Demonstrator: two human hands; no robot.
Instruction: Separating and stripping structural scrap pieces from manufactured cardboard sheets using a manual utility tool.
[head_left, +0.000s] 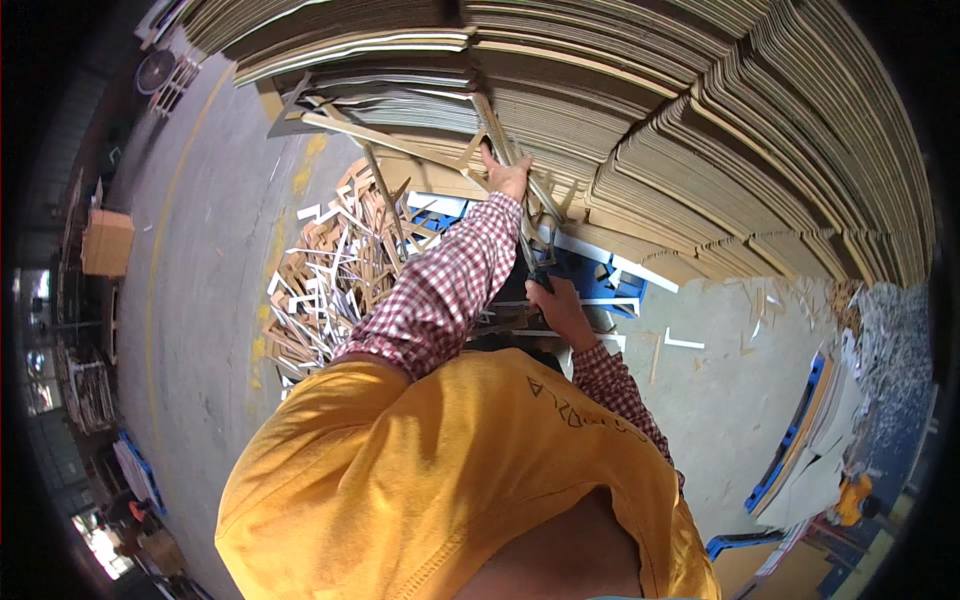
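My left hand (508, 180) reaches forward, in a checked sleeve, to the front of a tall cardboard stack. Its thumb and fingers are spread against a bundle of narrow cardboard strips (489, 116) on the stack's edge. Long loose cardboard offcuts (385, 138) jut out to the left of it. Nearer to me, my right hand (562, 308) is closed round the dark handle of a hand tool (541, 278). The tool points up toward the strips; its working end cannot be made out among them.
Stacked cardboard sheets (700, 130) fill the far side. A blue pallet (585, 272) shows beneath them. To the left lies a heap of brown and white cardboard scraps (335, 270) on the grey floor (205, 240). Another pallet with sheets (800, 450) lies at right, near shredded waste (895, 345).
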